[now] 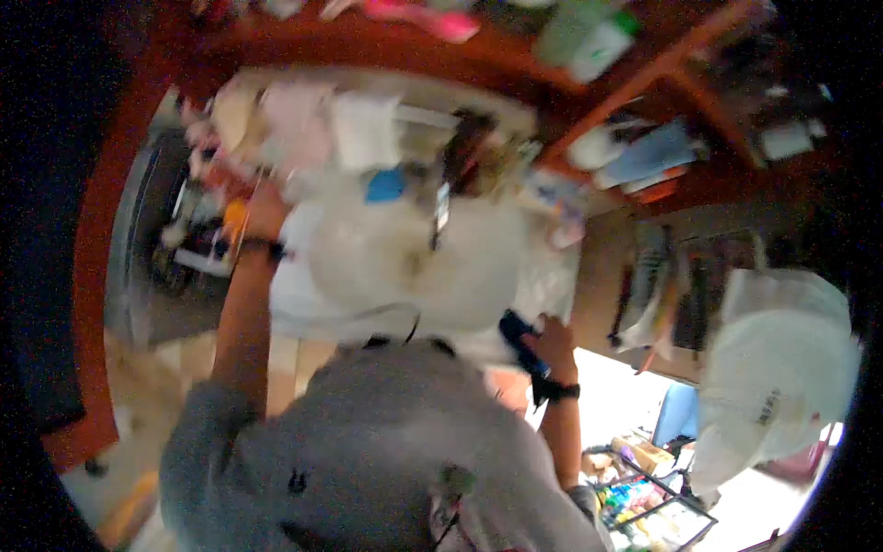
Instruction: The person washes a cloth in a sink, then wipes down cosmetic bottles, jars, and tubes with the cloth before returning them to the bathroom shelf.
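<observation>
My left hand (267, 213) reaches over the left end of the white counter, beside a small orange item (235, 221) and a blurred cluster of small things. Its fingers are smeared by motion, so I cannot see whether it grips anything. At the counter's front right, my right hand (555, 345) is closed around a dark blue object (522, 340) whose kind is unclear. Between the hands lies a pale round basin (359, 262). A slim black and light-coloured piece (441, 216) stands over its back part. Behind it is a small blue item (384, 186).
Pale cloths or towels (299, 120) line the counter's back left. A reddish-brown wooden shelf (515, 57) with bottles runs above. White bags (773, 359) hang at right. A black-framed container (658, 506) of colourful items stands low at right.
</observation>
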`<state>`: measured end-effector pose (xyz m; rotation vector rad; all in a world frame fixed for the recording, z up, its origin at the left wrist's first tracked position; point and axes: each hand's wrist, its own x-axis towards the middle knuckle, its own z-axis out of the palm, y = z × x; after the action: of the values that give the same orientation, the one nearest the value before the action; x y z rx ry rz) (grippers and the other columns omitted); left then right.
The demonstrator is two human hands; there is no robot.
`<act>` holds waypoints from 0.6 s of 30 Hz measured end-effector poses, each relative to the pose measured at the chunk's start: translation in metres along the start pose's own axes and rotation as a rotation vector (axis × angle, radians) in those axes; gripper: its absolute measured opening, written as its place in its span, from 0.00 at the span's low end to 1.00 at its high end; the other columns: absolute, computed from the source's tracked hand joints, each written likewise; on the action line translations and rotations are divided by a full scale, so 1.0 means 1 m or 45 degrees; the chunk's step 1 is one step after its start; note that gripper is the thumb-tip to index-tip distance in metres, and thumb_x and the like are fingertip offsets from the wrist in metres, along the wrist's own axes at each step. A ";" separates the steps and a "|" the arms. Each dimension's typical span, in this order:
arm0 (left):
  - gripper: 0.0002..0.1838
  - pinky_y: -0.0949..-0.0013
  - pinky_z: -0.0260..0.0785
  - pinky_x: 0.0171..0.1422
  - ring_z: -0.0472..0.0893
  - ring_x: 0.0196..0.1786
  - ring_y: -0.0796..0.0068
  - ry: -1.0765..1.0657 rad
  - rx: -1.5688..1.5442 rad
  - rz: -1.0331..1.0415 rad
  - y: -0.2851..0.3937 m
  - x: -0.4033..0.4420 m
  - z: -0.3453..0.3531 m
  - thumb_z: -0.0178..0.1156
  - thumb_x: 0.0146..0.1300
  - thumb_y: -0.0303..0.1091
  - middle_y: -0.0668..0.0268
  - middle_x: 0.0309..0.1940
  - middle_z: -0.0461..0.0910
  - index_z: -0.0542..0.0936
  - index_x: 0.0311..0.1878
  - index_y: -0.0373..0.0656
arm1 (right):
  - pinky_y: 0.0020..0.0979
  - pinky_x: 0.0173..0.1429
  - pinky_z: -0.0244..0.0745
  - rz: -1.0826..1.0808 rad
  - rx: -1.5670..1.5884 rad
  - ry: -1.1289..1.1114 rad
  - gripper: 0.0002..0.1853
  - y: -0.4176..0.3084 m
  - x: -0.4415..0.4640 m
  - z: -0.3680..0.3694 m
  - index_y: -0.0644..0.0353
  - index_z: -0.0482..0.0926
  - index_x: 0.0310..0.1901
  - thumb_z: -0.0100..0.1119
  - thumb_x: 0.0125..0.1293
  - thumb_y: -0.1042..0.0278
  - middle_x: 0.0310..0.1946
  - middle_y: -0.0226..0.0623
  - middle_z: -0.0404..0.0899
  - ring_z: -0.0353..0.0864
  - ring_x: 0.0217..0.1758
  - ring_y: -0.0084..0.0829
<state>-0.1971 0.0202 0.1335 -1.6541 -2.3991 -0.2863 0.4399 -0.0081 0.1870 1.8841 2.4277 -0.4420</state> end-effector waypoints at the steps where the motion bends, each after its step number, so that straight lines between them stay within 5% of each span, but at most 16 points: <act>1: 0.26 0.56 0.74 0.49 0.80 0.45 0.52 -0.024 -0.102 -0.053 0.015 -0.003 -0.031 0.70 0.45 0.42 0.52 0.42 0.80 0.78 0.48 0.42 | 0.44 0.50 0.75 0.115 0.194 0.019 0.29 -0.027 0.003 -0.027 0.61 0.74 0.51 0.67 0.53 0.50 0.45 0.50 0.79 0.79 0.47 0.49; 5: 0.25 0.63 0.74 0.49 0.82 0.43 0.60 -0.563 -0.520 -0.124 0.089 -0.002 -0.186 0.72 0.47 0.40 0.55 0.41 0.81 0.77 0.48 0.40 | 0.38 0.46 0.77 -0.053 0.617 0.152 0.20 -0.084 0.021 -0.134 0.60 0.78 0.48 0.65 0.58 0.57 0.41 0.46 0.82 0.82 0.39 0.45; 10: 0.17 0.69 0.72 0.53 0.80 0.47 0.73 -0.568 -1.499 0.428 0.181 0.020 -0.288 0.67 0.57 0.30 0.65 0.43 0.81 0.77 0.49 0.40 | 0.25 0.42 0.73 -0.330 1.249 1.126 0.13 -0.124 0.074 -0.255 0.62 0.78 0.44 0.66 0.59 0.70 0.37 0.32 0.80 0.76 0.36 0.21; 13: 0.16 0.70 0.73 0.52 0.80 0.47 0.75 -0.301 -1.652 0.661 0.243 0.032 -0.321 0.66 0.57 0.28 0.65 0.43 0.81 0.77 0.49 0.39 | 0.24 0.43 0.73 -0.387 1.173 1.625 0.13 -0.126 0.108 -0.334 0.63 0.75 0.45 0.66 0.60 0.72 0.36 0.30 0.79 0.76 0.38 0.21; 14: 0.16 0.70 0.74 0.51 0.81 0.46 0.75 -0.192 -1.646 0.725 0.259 0.035 -0.327 0.66 0.57 0.28 0.64 0.42 0.81 0.76 0.49 0.39 | 0.28 0.44 0.74 -0.394 1.206 1.741 0.17 -0.121 0.122 -0.350 0.63 0.75 0.46 0.68 0.58 0.69 0.36 0.35 0.79 0.78 0.38 0.27; 18: 0.16 0.70 0.71 0.56 0.80 0.49 0.75 -0.147 -1.695 0.805 0.300 0.046 -0.340 0.64 0.58 0.25 0.67 0.45 0.80 0.76 0.50 0.40 | 0.37 0.44 0.76 -0.105 0.605 1.886 0.25 -0.115 0.141 -0.390 0.65 0.73 0.48 0.72 0.52 0.63 0.35 0.44 0.81 0.81 0.38 0.41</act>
<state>0.0895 0.0717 0.4840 -2.7726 -1.4901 -1.9492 0.3493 0.1947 0.5551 2.9806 3.3312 0.8056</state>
